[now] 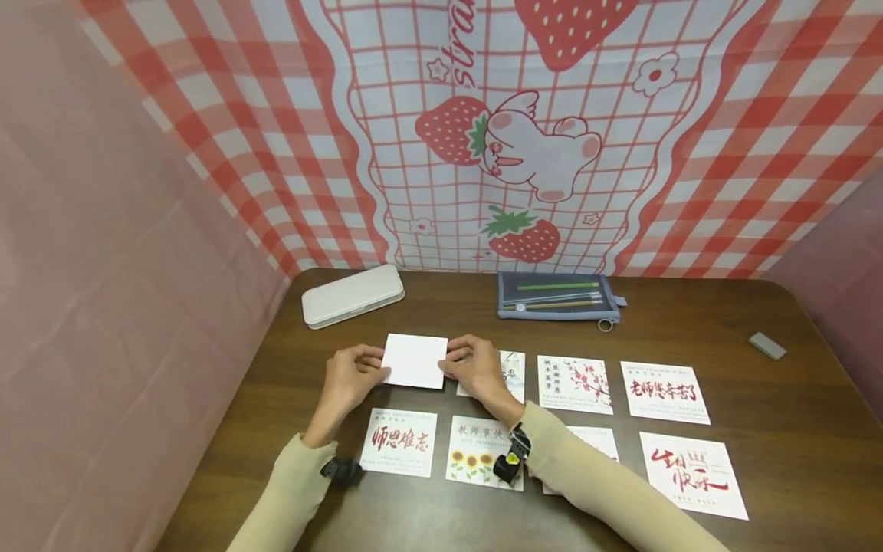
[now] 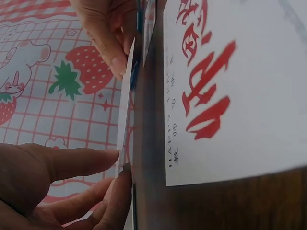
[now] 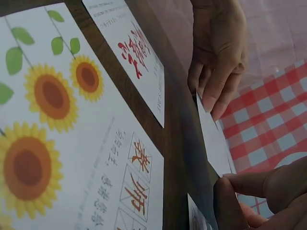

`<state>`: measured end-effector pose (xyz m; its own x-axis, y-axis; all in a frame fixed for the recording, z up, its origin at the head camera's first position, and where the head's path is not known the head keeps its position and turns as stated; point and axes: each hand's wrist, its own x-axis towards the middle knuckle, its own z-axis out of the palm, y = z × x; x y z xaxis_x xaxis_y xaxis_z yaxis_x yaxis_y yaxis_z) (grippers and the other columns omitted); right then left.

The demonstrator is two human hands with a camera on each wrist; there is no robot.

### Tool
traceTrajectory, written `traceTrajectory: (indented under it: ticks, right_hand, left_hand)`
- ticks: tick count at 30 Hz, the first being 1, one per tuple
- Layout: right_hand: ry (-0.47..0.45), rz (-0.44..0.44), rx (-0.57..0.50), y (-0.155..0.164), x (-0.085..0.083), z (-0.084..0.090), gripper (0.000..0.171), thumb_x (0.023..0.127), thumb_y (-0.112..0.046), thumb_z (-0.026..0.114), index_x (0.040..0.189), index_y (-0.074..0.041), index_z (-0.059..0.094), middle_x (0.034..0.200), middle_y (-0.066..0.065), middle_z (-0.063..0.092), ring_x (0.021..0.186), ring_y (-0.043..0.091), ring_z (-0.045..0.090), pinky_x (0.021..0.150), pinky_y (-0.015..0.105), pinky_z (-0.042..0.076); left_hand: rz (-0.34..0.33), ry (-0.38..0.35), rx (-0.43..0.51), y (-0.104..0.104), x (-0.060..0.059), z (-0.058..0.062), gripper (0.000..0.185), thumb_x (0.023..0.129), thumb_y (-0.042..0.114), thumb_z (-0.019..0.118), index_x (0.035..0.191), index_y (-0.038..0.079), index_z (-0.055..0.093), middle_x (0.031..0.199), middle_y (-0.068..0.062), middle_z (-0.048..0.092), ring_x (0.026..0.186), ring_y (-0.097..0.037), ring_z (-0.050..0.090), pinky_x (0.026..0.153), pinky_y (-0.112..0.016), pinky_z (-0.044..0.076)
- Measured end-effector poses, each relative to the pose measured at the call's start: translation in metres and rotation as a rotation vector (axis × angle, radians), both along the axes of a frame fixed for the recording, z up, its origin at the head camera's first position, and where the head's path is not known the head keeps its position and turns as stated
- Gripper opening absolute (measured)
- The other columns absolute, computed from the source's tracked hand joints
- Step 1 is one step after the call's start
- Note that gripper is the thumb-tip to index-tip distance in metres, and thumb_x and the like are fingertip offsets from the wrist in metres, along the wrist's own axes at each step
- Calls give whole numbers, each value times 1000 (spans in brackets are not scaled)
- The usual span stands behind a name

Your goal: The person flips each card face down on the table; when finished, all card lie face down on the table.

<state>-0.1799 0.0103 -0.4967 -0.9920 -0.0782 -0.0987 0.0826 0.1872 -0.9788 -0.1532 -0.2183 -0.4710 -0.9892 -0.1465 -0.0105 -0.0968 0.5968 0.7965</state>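
Observation:
A blank white card is held flat above the table's left side, its upper face bare. My left hand pinches its left edge between thumb and fingers. On the opposite edge, my right hand pinches it the same way; in the left wrist view the card appears nearly edge-on. In front lies a card with red characters, and beside that a sunflower card, partly covered by the right wrist camera. A card with dark writing is half hidden behind the right hand.
A plum-blossom card and two cards with red lettering lie to the right. Another card is partly under the right forearm. Behind are a white case and a mesh pencil pouch. A small grey block sits far right.

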Motion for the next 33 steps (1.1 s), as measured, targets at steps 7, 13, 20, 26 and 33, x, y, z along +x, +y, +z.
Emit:
traceTrajectory:
  ticks: [7, 13, 20, 26, 33]
  right_hand:
    - [18, 15, 97, 0, -1, 0, 30, 80, -2, 84, 108, 3, 73, 87, 16, 80, 73, 21, 78, 66, 25, 62]
    - [15, 53, 170, 2, -1, 0, 32, 80, -5, 85, 111, 0, 75, 89, 13, 81, 74, 15, 76, 67, 23, 59]
    - [-20, 106, 180, 4, -1, 6, 36, 82, -6, 83, 116, 2, 74, 93, 13, 82, 73, 18, 78, 63, 23, 61]
    - [-58, 110, 156, 5, -1, 11, 32, 85, -5, 78, 116, 5, 74, 92, 14, 81, 72, 16, 78, 65, 22, 62]
    - [-87, 94, 120, 7, 0, 12, 25, 90, -7, 73, 113, 4, 75, 89, 14, 81, 65, 15, 76, 62, 24, 63]
  left_hand:
    - [-20, -43, -55, 0, -2, -2, 34, 79, 4, 88, 110, -4, 75, 93, -20, 77, 79, -25, 76, 68, -30, 62]
    - [-27, -67, -90, 1, -3, -3, 39, 78, 6, 89, 113, -4, 74, 95, -20, 77, 79, -24, 76, 68, -30, 62]
    - [-29, -80, -119, 1, -4, -4, 41, 78, 8, 90, 114, -3, 74, 95, -18, 78, 79, -22, 75, 68, -30, 61]
    - [-32, -79, -132, 1, -4, -6, 42, 76, 9, 90, 114, -2, 74, 95, -17, 77, 78, -20, 73, 70, -29, 60]
    - [-41, -65, -145, 2, -2, -7, 43, 76, 9, 90, 115, -1, 74, 95, -17, 76, 78, -20, 74, 72, -32, 61]
